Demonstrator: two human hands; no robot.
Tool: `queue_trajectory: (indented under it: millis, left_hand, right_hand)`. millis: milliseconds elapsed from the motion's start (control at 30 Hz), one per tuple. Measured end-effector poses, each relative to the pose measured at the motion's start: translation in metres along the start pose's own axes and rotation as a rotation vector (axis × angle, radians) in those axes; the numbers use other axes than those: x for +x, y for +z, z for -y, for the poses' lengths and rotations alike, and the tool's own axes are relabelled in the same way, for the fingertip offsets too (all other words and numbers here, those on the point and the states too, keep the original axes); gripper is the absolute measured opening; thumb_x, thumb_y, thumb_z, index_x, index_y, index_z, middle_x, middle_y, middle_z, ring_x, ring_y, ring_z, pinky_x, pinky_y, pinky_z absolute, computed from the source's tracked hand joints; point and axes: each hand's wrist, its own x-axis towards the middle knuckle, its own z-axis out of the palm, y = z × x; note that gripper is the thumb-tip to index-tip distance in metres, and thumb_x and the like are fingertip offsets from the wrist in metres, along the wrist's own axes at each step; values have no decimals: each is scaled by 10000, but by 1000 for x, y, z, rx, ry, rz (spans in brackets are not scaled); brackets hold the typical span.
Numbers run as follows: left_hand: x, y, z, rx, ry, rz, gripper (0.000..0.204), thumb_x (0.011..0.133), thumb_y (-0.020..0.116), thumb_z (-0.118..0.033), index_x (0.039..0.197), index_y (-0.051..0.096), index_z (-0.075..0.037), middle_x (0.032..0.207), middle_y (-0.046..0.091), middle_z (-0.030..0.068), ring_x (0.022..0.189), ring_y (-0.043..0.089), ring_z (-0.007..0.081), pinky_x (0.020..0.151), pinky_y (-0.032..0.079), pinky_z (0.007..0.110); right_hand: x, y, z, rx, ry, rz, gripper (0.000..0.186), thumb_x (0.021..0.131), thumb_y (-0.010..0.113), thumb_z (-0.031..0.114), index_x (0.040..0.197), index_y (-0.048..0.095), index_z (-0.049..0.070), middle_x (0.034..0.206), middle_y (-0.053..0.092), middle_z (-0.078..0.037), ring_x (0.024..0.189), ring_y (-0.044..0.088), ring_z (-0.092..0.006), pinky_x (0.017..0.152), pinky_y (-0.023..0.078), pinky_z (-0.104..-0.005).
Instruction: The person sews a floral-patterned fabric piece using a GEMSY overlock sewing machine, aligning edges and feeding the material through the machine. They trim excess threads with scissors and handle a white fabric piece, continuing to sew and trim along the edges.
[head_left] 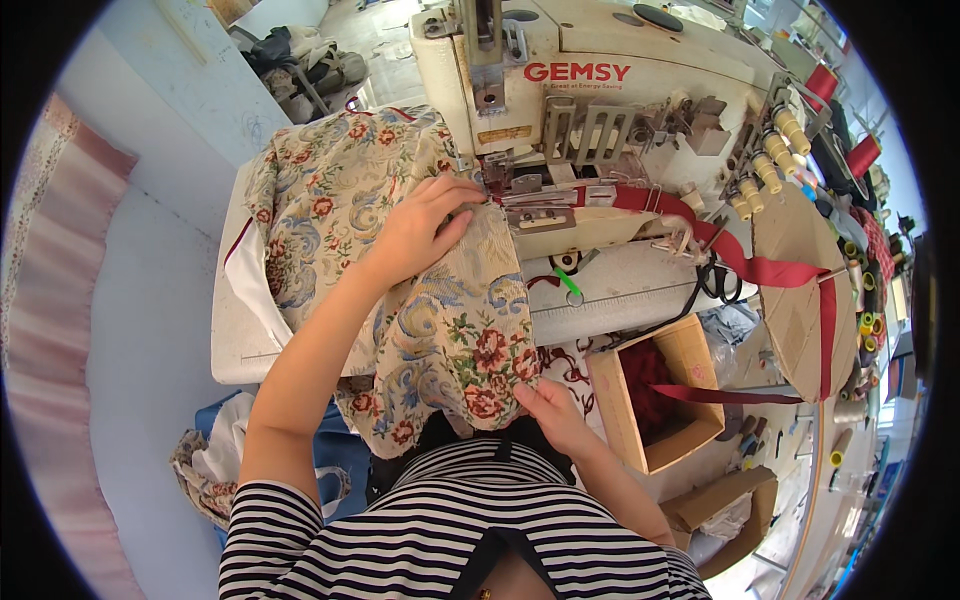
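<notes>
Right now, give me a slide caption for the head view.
At an industrial sewing machine, the left hand rests on floral tapestry fabric while the right hand pinches its edge.

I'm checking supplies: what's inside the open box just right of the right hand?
Dark red material lies in the box; a red ribbon runs out over its edge. Anything under the material is covered from view.

Beside a sewing machine [600, 48], left fingers [455, 189] rest on floral fabric [440, 310] and right fingers [547, 392] hold its edge.
</notes>
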Motion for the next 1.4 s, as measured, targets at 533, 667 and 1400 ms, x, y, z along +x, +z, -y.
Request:
queue_trajectory:
  millis: [533,667,1400]
  left_hand:
    - [18,-15,26,11,-97,88,194,848,588,-109,1025,633,-46,1027,573,98,984,552,284,823,457,377]
    - [21,-32,-1,90,53,63,183,846,592,-122,989,629,-14,1053,587,96,998,560,274,851,462,378]
    - [-29,-8,-59,297,182,129,483,677,661,-114,1144,574,-29,1224,527,74,1166,484,255,1013,393,403]
  right_hand:
    - [40,2,17,32,-65,-55,327,984,446,251,1105,552,-33,1009,631,-70,847,606,-128,725,534,-274]
    - [51,3,23,24,-90,-94,321,980,457,256,1089,554,-31,1008,628,-72,852,602,-119,718,533,-268]
    - [109,4,51,-39,-219,-147,249,975,469,231,969,581,8,882,594,-10,780,556,-63,644,523,-249]
